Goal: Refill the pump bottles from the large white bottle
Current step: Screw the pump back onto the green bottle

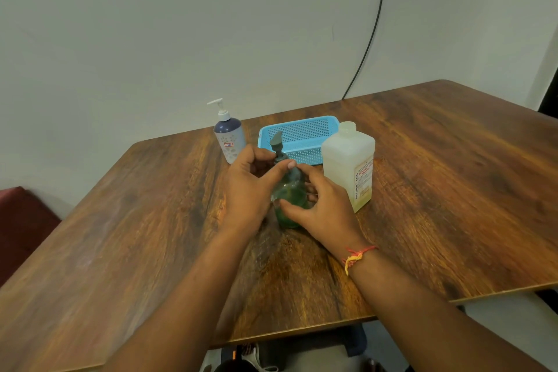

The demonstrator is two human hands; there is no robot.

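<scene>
A green pump bottle (290, 190) with a dark pump head stands upright at the middle of the wooden table (151, 220). My left hand (250, 187) grips its neck just below the pump, thumb across the front. My right hand (323, 205) holds the bottle's lower body from the right. The large white bottle (348, 160) stands uncapped just right of my hands. A second pump bottle (229, 137), purple-topped with a white pump, stands behind on the left.
A light blue perforated basket (302, 133) sits behind the green bottle, between the two other bottles. A black cable (371, 33) runs down the wall behind the table. A dark red seat (24, 220) shows at the left edge.
</scene>
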